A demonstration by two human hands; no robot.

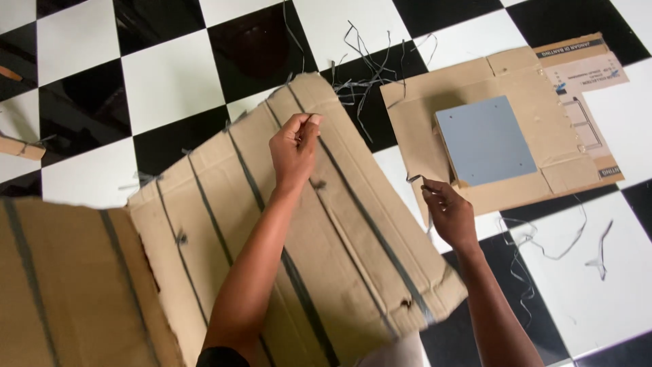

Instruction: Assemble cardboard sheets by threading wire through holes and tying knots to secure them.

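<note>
Clearly my left hand (pixel 293 146) pinches the end of a thin grey strip (pixel 367 207) that runs along the cardboard sheet (pixel 339 258) lying flat on the checkered floor (pixel 170 75). My right hand (pixel 448 214), fingers pressed together, nips a short strip piece (pixel 415 178) just off the sheet's right edge. I judge the strip light, limp and slick, best gripped at its free end; the cardboard is stiff but tears easily. A smaller flattened box (pixel 516 88) with a grey panel (pixel 483 141) lies beyond, loose strip scraps (pixel 370 64) nearby.
</note>
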